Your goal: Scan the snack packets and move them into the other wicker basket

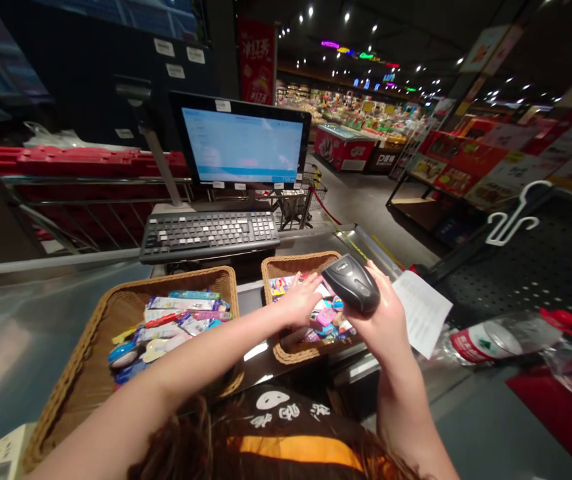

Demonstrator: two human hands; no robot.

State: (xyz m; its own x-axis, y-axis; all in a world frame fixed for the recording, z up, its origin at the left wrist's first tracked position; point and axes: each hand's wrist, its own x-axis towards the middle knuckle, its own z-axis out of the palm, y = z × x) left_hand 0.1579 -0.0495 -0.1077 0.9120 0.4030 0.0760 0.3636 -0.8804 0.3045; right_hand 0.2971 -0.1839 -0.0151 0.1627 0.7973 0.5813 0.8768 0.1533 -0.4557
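Observation:
My right hand [383, 320] is wrapped round a black barcode scanner [352, 283], held above the right-hand wicker basket [299, 353]. My left hand [301, 300] reaches over that same basket with its fingers stretched out, above small packaged goods [327, 317] in bright colours. Whether its fingertips touch any of them I cannot tell. To the left stands a larger wicker basket [71, 393] with several long wrapped packets [181, 305] and a blue-and-white item [123, 355] inside. My left forearm passes across its right side.
Beyond the baskets are a keyboard [211, 233] and a lit monitor [243, 147]. On the right lie a white paper sheet [423, 313] and a clear bottle with a red cap [511, 337]. A white hanger hook [511, 217] hangs on the dark perforated panel [556, 253].

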